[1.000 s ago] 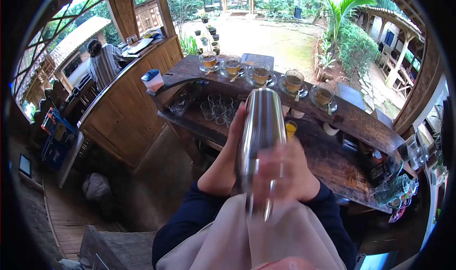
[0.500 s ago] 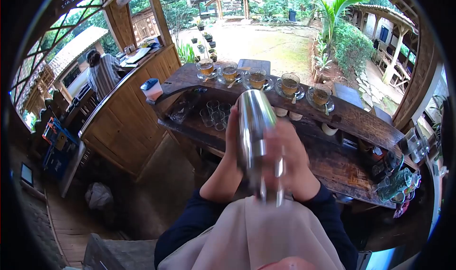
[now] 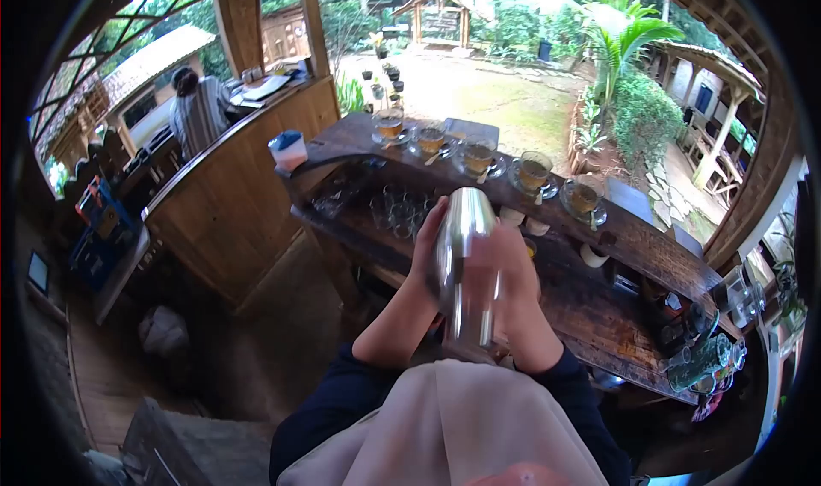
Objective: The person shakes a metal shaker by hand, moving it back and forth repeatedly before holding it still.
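Observation:
A shiny metal cocktail shaker is held up in front of my chest, blurred by motion. My left hand wraps its left side. On the other side my right hand grips it, its fingers smeared across the metal. Beyond the shaker, a row of glass cups of amber drink stands on saucers with spoons along the raised counter ledge, among them a cup straight ahead and another cup to its right. Several upturned-looking clear glasses sit on the lower shelf behind my left hand.
The dark wooden counter runs to the right, where glass mugs and a glass jug stand. A plastic tub sits at the ledge's left end. Another person in a striped top is at the wooden partition.
The shaker has swung slightly downward and stands a little more upright, with both hands still around it. The view has shifted and tilted a little. The other person stays at the same place.

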Available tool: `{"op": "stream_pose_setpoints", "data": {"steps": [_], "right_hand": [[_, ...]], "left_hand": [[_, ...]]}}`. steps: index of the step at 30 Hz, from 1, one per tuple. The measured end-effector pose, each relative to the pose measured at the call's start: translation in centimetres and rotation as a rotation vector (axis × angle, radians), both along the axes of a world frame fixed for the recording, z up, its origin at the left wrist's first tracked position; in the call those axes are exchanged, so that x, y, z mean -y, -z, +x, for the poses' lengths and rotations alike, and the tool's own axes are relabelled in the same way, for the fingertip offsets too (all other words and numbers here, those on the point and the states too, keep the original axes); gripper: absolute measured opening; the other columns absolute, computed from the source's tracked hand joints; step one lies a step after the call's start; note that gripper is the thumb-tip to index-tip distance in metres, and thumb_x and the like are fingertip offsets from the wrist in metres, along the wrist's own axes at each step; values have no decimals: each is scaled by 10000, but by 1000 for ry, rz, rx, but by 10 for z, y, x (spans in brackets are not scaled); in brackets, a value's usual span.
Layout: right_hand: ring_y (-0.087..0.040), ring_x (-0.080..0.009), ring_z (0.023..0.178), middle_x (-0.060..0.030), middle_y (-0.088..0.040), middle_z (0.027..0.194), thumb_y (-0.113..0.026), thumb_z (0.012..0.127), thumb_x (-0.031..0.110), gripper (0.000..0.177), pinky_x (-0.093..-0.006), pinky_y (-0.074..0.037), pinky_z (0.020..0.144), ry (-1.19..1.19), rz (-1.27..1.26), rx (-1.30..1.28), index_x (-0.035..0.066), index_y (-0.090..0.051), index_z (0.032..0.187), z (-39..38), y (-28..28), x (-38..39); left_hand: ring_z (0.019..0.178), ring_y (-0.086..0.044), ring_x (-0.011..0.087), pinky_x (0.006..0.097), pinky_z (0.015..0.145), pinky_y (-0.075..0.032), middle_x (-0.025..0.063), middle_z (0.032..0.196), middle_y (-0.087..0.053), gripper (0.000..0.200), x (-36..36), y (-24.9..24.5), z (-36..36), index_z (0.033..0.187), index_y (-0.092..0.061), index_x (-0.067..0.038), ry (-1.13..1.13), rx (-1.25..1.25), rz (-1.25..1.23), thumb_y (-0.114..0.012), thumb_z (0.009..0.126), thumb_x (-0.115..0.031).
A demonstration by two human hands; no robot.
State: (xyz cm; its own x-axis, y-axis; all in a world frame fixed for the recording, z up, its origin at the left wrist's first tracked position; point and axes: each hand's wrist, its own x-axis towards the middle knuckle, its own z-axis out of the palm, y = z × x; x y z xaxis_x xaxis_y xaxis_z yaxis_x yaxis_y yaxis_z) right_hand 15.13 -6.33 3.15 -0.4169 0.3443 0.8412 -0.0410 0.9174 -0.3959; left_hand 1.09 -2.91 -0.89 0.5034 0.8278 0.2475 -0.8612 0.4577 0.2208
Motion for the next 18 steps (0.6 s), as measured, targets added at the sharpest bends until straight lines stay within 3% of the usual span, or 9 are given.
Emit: {"op": "stream_pose_setpoints", "data": {"steps": [1,3,5,7,9,10,14,17,18], "right_hand": [[-545,-288,1048,-146,-580,1061,-736,651,184,438,-410,-430,885,105,199,-126,30,-585,1033,-15,5,-25],[-539,-326,1045,-175,-560,1113,-770,630,240,492,-427,-442,864,147,-278,-275,24,-596,1036,-24,4,-32],[-550,-310,1025,-172,-563,1109,-750,642,251,446,-449,-419,889,118,40,-154,55,-618,1021,-12,-9,-8],[-574,-276,1017,-9,-595,1080,-705,654,292,334,-502,-350,952,2,477,85,168,-655,959,-1,-16,22],[-587,-265,1024,54,-598,1065,-710,697,268,305,-537,-361,942,-167,948,-229,239,-625,989,-12,-20,42],[-587,-265,1024,54,-598,1065,-710,697,268,305,-537,-361,942,-167,955,-230,239,-625,989,-11,-20,40],[-553,-300,1070,-65,-566,1129,-773,657,281,447,-531,-406,901,-76,303,-207,168,-591,1049,-2,4,9],[-520,-378,1082,-176,-541,1134,-790,623,338,516,-531,-399,906,214,-323,-258,124,-586,1045,-26,10,-31],[-520,-378,1082,-176,-541,1134,-790,623,338,516,-531,-399,906,216,-323,-255,124,-586,1045,-22,7,-25]], "left_hand": [[945,-608,223,400,824,-500,91,1076,-614,396,-7,36,5,1080,-572,-72,-275,90,-13,-415,909,-393],[893,-625,228,389,804,-508,77,1014,-639,357,-11,29,1,1023,-587,-78,-340,-300,-499,-371,916,-343],[924,-622,236,390,813,-512,130,1005,-632,364,8,8,-5,1064,-579,-59,-328,-107,-160,-355,918,-306],[968,-606,266,399,827,-512,179,1055,-601,390,29,-27,-21,1154,-521,-58,-37,-169,76,-409,924,-352],[971,-602,297,414,819,-519,210,1103,-567,479,66,-47,-12,1255,-429,-78,-200,-67,274,-461,915,-415],[976,-596,309,430,833,-512,214,1153,-539,568,50,-44,8,1326,-331,-101,-498,132,667,-478,905,-454],[969,-601,243,444,864,-482,128,1042,-606,448,5,16,-19,1192,-518,-126,-41,2,60,-496,893,-459],[942,-608,215,442,850,-478,104,1045,-623,425,-4,16,1,1145,-563,-86,-442,-448,-497,-485,895,-420],[970,-604,212,446,845,-489,127,1039,-623,409,-1,16,3,1130,-572,-112,-425,-358,-436,-500,880,-428]]}}
